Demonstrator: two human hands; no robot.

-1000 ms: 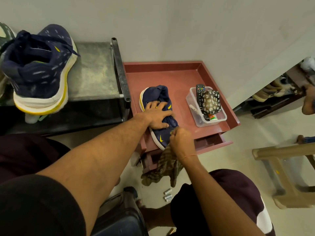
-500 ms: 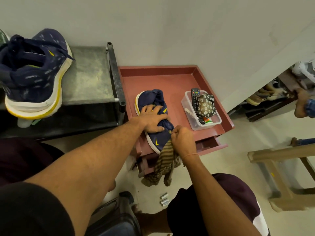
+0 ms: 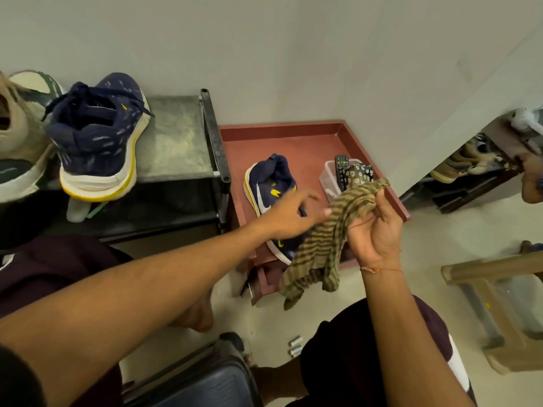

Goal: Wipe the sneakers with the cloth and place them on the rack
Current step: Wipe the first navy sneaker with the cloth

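A navy sneaker [image 3: 271,189] with a yellow-edged sole and white swoosh lies on its side on the red table [image 3: 305,145]. My left hand [image 3: 289,214] hovers over it, fingers stretched toward the cloth, blurred. My right hand [image 3: 374,227] is raised palm-up and grips a striped olive cloth [image 3: 326,242] that hangs down over the sneaker's near end. The matching navy sneaker [image 3: 100,136] stands on the dark rack [image 3: 176,142] at the left.
A clear tub [image 3: 330,179] holding a remote and a patterned pouch sits on the red table's right side. A beige and green shoe [image 3: 20,136] stands at the rack's left. Small batteries [image 3: 295,345] lie on the floor. A wooden stool [image 3: 496,304] stands at the right.
My right hand lifted the cloth off the sneaker and turned palm-up. My left hand came off the sneaker and now reaches toward the cloth. The sneaker now shows its side with the swoosh.
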